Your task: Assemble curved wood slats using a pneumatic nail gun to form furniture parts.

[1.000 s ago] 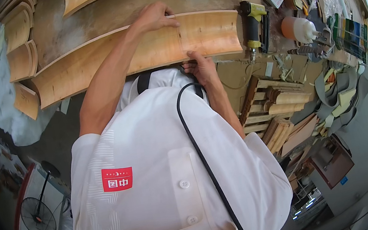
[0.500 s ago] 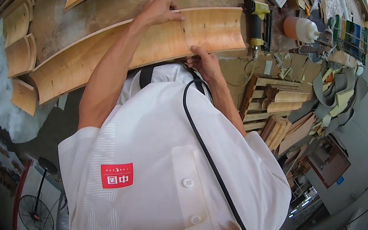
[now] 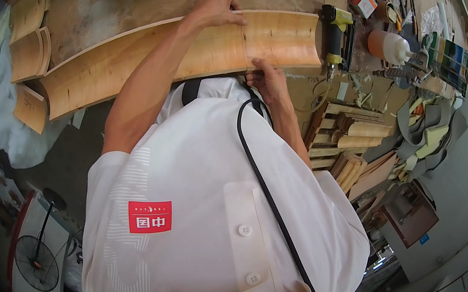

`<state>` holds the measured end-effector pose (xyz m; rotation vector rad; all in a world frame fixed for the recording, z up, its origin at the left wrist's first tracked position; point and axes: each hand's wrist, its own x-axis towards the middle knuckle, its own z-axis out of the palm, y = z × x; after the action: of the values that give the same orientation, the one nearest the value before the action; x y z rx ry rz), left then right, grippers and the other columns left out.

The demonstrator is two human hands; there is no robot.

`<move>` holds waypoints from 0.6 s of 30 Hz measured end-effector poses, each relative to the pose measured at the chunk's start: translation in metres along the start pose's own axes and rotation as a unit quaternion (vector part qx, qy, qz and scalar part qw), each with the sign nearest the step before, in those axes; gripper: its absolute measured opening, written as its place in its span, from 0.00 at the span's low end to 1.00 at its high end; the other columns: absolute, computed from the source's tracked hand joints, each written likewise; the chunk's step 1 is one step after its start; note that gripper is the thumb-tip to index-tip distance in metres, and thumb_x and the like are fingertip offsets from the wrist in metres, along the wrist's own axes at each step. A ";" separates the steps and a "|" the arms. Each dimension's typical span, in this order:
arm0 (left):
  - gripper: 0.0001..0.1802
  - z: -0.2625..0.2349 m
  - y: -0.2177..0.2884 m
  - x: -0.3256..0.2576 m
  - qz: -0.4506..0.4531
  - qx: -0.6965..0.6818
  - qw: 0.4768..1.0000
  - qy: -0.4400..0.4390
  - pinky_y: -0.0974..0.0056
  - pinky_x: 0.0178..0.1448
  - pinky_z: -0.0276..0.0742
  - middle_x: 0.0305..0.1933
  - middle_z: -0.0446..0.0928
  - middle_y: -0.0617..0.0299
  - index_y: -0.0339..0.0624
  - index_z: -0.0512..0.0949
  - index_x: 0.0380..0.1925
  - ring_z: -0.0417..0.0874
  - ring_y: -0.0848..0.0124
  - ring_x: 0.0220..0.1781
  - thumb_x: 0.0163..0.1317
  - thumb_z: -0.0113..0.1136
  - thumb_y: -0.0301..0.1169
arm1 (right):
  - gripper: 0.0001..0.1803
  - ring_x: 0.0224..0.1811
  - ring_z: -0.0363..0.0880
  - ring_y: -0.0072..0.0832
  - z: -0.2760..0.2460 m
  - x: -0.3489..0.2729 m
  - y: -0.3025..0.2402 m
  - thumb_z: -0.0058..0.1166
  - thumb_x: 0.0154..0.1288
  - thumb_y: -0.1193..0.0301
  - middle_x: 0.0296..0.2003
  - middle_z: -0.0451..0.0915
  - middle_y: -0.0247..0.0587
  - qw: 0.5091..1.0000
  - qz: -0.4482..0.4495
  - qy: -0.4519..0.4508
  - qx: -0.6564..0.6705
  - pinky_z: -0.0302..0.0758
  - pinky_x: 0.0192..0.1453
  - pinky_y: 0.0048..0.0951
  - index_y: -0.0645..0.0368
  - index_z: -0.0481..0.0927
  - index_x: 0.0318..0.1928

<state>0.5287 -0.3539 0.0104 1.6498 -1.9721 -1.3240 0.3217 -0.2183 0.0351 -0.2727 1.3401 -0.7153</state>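
Along the bench [image 3: 144,4] at frame top, the panel [image 3: 210,53] runs left to right, left hand [image 3: 215,10] gripping its far edge, right hand [image 3: 270,83] its near one.

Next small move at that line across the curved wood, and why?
I'd try a light squeeze to check the edges sit flush. The left hand pinches the far rim of the curved wood and the right hand the near rim, both close to what looks like a seam. Whether it's flush can't be judged from this view.
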 end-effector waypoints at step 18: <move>0.24 0.004 -0.005 0.004 -0.017 0.004 1.000 -0.015 0.61 0.47 0.78 0.35 0.85 0.58 0.48 0.86 0.36 0.85 0.63 0.40 0.39 0.73 0.50 | 0.16 0.25 0.81 0.30 -0.014 -0.003 0.008 0.59 0.61 0.66 0.29 0.81 0.48 0.994 -0.020 -0.070 0.078 0.80 0.30 0.28 0.70 0.77 0.41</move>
<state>0.5280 -0.3556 0.0025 1.6838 -1.9776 -1.3633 0.3110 -0.2074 0.0299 -0.2209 1.1426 -0.8157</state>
